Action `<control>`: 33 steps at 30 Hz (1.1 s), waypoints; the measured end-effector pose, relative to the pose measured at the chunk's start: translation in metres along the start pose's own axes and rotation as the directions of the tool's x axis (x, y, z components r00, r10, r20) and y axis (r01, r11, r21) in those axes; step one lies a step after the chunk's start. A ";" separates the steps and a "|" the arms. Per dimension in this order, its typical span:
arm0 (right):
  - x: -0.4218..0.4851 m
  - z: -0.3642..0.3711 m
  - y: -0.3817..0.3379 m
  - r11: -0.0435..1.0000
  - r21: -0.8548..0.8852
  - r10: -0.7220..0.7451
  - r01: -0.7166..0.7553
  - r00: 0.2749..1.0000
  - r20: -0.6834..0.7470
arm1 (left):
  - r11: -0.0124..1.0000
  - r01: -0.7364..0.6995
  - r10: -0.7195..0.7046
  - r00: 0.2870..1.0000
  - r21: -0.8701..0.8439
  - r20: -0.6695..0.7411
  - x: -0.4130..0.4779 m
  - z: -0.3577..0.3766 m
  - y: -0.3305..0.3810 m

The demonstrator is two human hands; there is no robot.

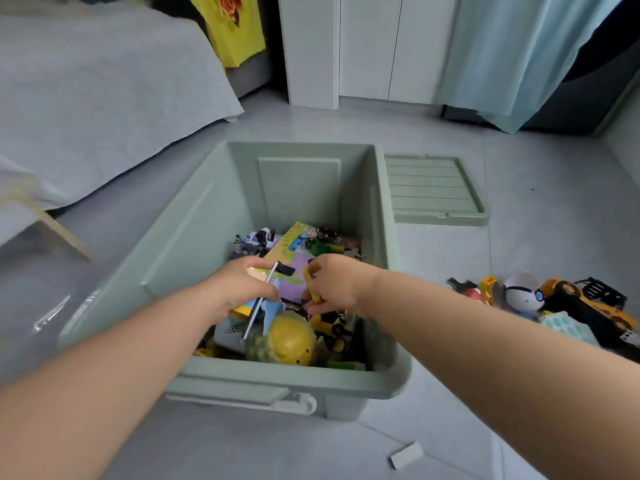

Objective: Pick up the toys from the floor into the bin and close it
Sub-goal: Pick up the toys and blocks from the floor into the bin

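A pale green bin (194, 237) stands open on the grey floor, partly filled with toys and a colourful booklet (294, 251). Both my hands are inside it. My left hand (242, 285) grips a thin flat card or book by its edge, above a yellow round toy (291, 341). My right hand (332, 282) pinches a small yellow block (313, 292). The bin's green lid (433, 188) lies flat on the floor behind and right of the bin. A pile of toys remains on the floor at right, with a white round-headed figure (523, 292) and a yellow-black truck (585, 306).
A small grey block (407, 455) lies on the floor in front of the bin. A bed with a grey cover (86, 81) is at left, a white wardrobe (363, 46) and a teal curtain (512, 57) behind. A pale chair leg (65, 233) stands at left.
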State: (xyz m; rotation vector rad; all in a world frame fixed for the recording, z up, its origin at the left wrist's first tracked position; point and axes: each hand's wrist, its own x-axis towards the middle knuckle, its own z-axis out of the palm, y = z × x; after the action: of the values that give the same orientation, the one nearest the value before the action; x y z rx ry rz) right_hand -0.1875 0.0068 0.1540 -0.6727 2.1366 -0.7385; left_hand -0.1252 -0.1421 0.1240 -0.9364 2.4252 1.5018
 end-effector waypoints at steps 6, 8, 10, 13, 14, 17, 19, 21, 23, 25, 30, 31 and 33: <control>0.009 0.009 0.015 0.855 -0.519 -0.028 -0.006 0.998 -0.058 | 0.996 0.085 -0.089 0.976 0.025 0.197 0.020 0.010 0.001; 0.008 0.014 0.015 0.996 0.050 0.080 -0.077 0.995 -0.056 | 0.991 0.131 -0.122 0.965 -0.025 0.231 0.020 0.010 0.004; -0.001 0.009 0.015 0.712 0.700 0.063 -0.057 0.998 0.017 | 0.993 0.101 -0.088 0.976 -0.053 0.201 0.017 0.010 0.008; -0.026 -0.007 0.025 0.607 0.780 -0.068 0.149 0.988 -0.136 | 0.995 -0.087 0.091 0.993 -0.049 0.078 0.006 0.012 0.025; -0.038 -0.014 0.031 0.631 0.747 -0.133 0.209 0.978 -0.161 | 0.982 -0.170 0.172 0.985 -0.078 0.019 -0.001 0.016 0.036; -0.084 -0.049 0.062 0.647 0.703 -0.181 0.296 0.955 -0.236 | 0.894 -0.367 0.356 0.930 -0.257 -0.091 -0.029 0.036 0.081; -0.118 -0.074 0.100 0.694 0.654 -0.117 0.301 0.944 -0.310 | 0.809 -0.429 0.450 0.892 -0.401 -0.045 -0.055 0.061 0.117; -0.148 -0.094 0.149 0.736 0.627 0.027 0.256 0.914 -0.405 | 0.760 -0.417 0.523 0.848 -0.499 0.087 -0.076 0.094 0.146; -0.176 -0.104 0.204 0.758 0.627 0.221 0.177 0.836 -0.503 | 0.787 -0.350 0.532 0.803 -0.509 0.270 -0.089 0.138 0.164; -0.202 -0.104 0.263 0.764 0.642 0.414 0.062 0.715 -0.563 | 0.859 -0.274 0.469 0.761 -0.433 0.448 -0.096 0.190 0.170; -0.239 -0.051 0.384 0.804 0.371 0.594 -0.464 0.621 -0.511 | 0.996 -0.085 0.074 0.749 -0.015 0.658 -0.078 0.322 0.120; -0.240 -0.037 0.403 0.798 0.271 0.597 -0.539 0.642 -0.481 | 0.992 -0.100 0.032 0.787 0.077 0.617 -0.069 0.343 0.103; -0.235 -0.017 0.426 0.787 0.067 0.571 -0.614 0.682 -0.458 | 0.959 -0.164 0.039 0.884 0.232 0.466 -0.051 0.372 0.069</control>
State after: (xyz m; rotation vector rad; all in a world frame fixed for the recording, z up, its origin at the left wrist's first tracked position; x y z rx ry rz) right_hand -0.1612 0.4632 -0.0148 0.2182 2.6190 -0.4525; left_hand -0.1976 0.2169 0.0153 -0.3507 2.2658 1.2089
